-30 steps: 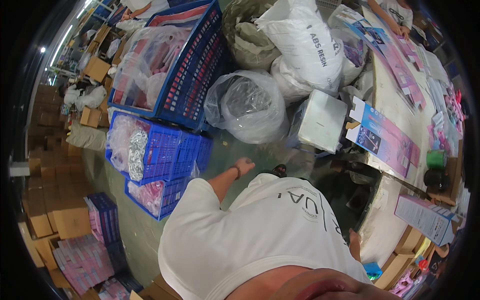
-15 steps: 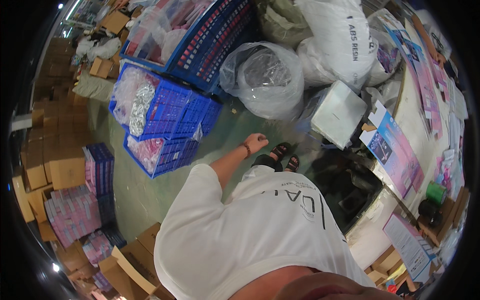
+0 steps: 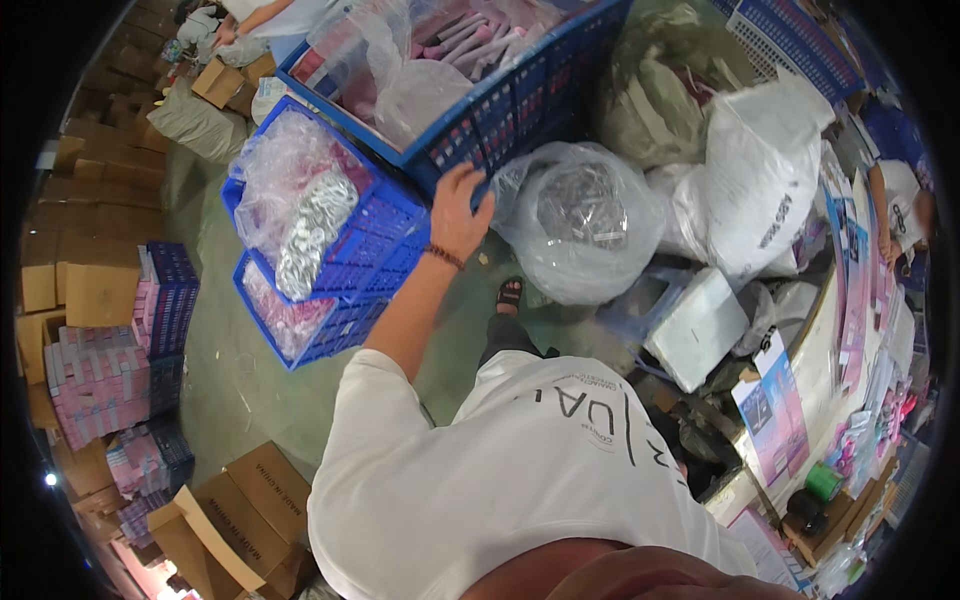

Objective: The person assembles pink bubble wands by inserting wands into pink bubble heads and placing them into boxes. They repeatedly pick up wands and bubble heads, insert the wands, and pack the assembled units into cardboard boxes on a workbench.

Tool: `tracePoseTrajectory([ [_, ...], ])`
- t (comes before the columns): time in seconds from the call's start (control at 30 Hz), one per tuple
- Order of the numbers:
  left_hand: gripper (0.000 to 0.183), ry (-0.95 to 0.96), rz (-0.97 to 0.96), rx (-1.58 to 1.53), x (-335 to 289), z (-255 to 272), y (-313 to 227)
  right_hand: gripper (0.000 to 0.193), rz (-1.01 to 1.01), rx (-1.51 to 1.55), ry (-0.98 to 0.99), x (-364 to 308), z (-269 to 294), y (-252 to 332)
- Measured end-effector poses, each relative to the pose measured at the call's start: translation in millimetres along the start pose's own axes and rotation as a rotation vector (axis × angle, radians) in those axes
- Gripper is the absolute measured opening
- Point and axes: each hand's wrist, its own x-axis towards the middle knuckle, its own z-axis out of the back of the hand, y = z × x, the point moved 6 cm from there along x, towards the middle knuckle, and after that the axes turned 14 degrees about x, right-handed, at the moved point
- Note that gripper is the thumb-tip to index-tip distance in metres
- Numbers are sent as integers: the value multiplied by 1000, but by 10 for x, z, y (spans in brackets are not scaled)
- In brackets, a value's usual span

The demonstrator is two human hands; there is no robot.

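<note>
My left hand (image 3: 462,212), with a beaded bracelet at the wrist, is raised with thumb and fingers apart. Its fingertips meet the lower side of a large blue crate (image 3: 520,98) in this view; whether they press on it I cannot tell. Pink long-handled pieces (image 3: 475,45) and clear plastic lie inside that crate. Left of the hand, two smaller blue crates (image 3: 385,232) are stacked, the upper one holding clear bags and a shiny silver bundle (image 3: 318,230). A clear plastic bag (image 3: 595,265) with transparent pieces stands just right of the hand. My right hand is out of sight.
White sacks (image 3: 760,190) and a white box (image 3: 698,328) stand to the right, before a table (image 3: 745,450) with printed card. Cardboard boxes (image 3: 100,295) and pink packages (image 3: 95,385) line the left. Other people's arms show at the far left and right.
My left hand has moved forward and up from beside my body to the large blue crate. I have come nearer the crates and the clear bag.
</note>
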Motion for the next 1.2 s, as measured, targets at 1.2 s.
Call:
tracePoseTrajectory([
  [1.2,67,611,9,-206,2581,-995,1861,34,530,-8,-554,4166,6994,7788],
])
